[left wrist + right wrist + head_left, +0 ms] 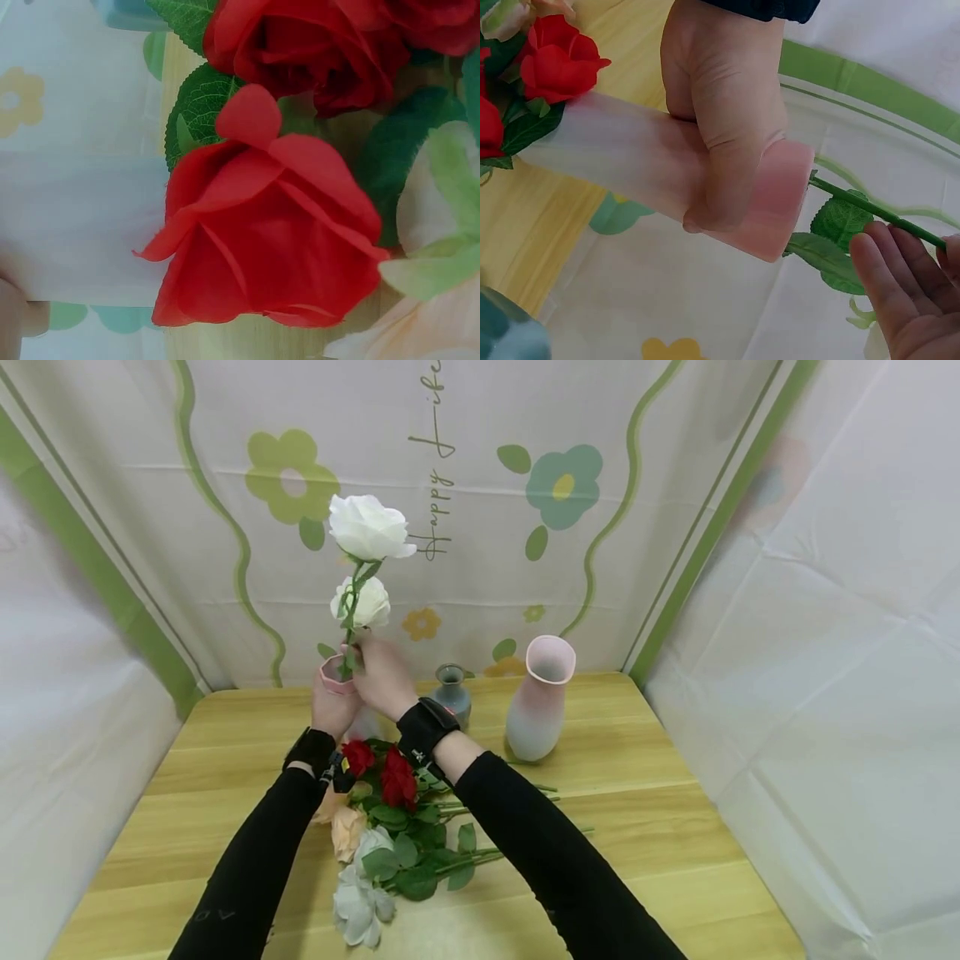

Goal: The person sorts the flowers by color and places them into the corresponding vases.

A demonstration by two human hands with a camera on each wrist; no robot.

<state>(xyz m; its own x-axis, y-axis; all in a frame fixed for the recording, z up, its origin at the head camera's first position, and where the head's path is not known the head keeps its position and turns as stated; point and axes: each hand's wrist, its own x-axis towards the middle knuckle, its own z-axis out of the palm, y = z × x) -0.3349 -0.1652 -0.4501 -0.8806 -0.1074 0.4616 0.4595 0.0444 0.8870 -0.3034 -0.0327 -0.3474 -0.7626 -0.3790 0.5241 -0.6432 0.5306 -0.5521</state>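
Observation:
My left hand (332,710) grips a pink-to-white vase (780,202) around its neck, just below the pink rim. Above the vase mouth, my right hand (385,677) pinches the green stem (877,212) of a white flower stalk between thumb and fingers. One large white rose (370,528) tops the stalk, with a smaller white rose (367,602) below it. In the right wrist view the stem's leaves are right at the rim. Its lower end is hidden inside the vase. A red rose (277,240) lies close beside the vase's lower part in the left wrist view.
Red, peach (347,833) and white flowers (360,906) lie in a pile on the wooden table (675,860), stems pointing right. A small grey-blue vase (452,700) and a larger pink-and-white vase (536,718) stand right of my hands. A printed curtain (480,518) hangs behind.

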